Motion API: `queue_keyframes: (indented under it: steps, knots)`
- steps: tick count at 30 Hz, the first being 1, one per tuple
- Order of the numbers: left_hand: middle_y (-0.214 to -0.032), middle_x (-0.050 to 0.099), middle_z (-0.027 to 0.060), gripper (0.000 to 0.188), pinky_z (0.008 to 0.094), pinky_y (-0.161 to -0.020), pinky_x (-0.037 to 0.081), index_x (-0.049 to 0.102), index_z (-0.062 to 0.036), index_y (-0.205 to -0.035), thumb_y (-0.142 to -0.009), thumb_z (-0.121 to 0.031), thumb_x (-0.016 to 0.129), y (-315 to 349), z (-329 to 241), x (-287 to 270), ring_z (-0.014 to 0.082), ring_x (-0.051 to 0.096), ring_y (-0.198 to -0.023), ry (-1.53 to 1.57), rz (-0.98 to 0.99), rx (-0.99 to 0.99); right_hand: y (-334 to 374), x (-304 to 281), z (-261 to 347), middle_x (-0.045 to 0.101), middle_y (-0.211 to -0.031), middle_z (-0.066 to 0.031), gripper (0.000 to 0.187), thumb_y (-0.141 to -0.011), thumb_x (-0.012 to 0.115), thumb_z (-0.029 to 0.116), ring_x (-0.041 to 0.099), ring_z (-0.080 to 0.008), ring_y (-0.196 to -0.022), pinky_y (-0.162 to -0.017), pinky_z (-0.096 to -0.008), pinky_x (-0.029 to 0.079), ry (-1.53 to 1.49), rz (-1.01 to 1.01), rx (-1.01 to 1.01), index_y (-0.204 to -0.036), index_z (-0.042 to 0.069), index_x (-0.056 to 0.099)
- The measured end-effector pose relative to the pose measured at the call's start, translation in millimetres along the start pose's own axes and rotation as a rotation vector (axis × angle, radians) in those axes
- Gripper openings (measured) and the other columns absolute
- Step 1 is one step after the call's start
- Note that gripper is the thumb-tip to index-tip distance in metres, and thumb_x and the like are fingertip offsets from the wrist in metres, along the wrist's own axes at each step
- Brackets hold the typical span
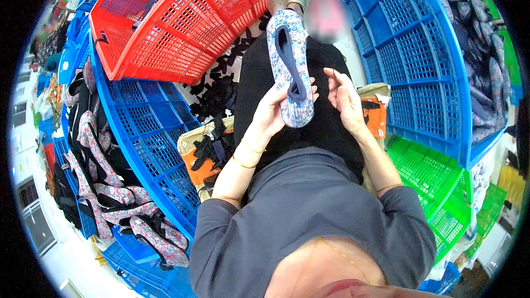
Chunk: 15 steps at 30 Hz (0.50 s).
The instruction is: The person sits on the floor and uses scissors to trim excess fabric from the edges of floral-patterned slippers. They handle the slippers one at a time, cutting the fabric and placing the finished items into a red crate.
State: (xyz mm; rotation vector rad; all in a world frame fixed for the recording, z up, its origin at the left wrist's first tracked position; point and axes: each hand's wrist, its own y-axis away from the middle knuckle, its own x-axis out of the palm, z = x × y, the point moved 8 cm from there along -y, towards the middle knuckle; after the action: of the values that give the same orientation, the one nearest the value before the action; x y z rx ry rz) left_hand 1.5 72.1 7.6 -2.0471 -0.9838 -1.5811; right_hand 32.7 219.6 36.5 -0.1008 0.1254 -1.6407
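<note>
Left fingers (314, 89) clasp the floral slipper (303, 66) above the black-clad lap (323, 127), a red basket (210, 27), blue baskets (414, 55) and dark scraps (212, 96) all around, while right fingers (343, 85) hover half-curled, loosely parted, beside it.

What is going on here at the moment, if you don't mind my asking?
A person's left hand is holding a blue-and-white floral slipper over their lap, its dark-lined opening in view. The right hand is raised beside it, apart from the slipper and partly open. A blue crate on the left holds pink-and-red floral pieces, and a red crate stands ahead. Black scraps lie on the floor.
</note>
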Motion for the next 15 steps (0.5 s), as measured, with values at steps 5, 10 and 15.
queue_keyframes:
  steps: [5,10,15]
  knots:
    - [-0.139,0.047,0.0213,0.052,0.0432,-0.105,0.043,0.037,0.0075,-0.139,-0.096,-0.021,0.047,-11,6,-7,0.0305,0.055,-0.120,-0.018,0.002,-0.005,-3,19,50,0.058,-0.095,-0.0064,0.038,-0.084,0.070,0.008,0.055,-0.0102,-0.069,-0.061,-0.0205,0.044,0.339,0.087,-0.261,-0.120,0.002,0.058]
    - [-0.139,0.047,0.0213,0.051,0.0438,-0.104,0.043,0.039,0.0073,-0.138,-0.096,-0.021,0.048,-14,6,0,0.0305,0.055,-0.120,-0.036,0.016,-0.008,-13,20,63,0.063,-0.094,-0.0099,0.040,-0.075,0.079,0.011,0.060,-0.0154,-0.067,-0.056,-0.0249,0.049,0.386,0.109,-0.465,-0.109,0.002,0.060]
    - [-0.134,0.052,0.0209,0.048,0.0415,-0.102,0.045,0.043,0.0063,-0.134,-0.095,-0.019,0.053,-13,0,1,0.0282,0.057,-0.117,-0.047,-0.016,0.024,-19,24,77,0.066,-0.091,-0.0132,0.037,-0.071,0.081,0.014,0.066,-0.0240,-0.073,-0.060,-0.0316,0.052,0.452,0.152,-0.522,-0.103,0.004,0.064]
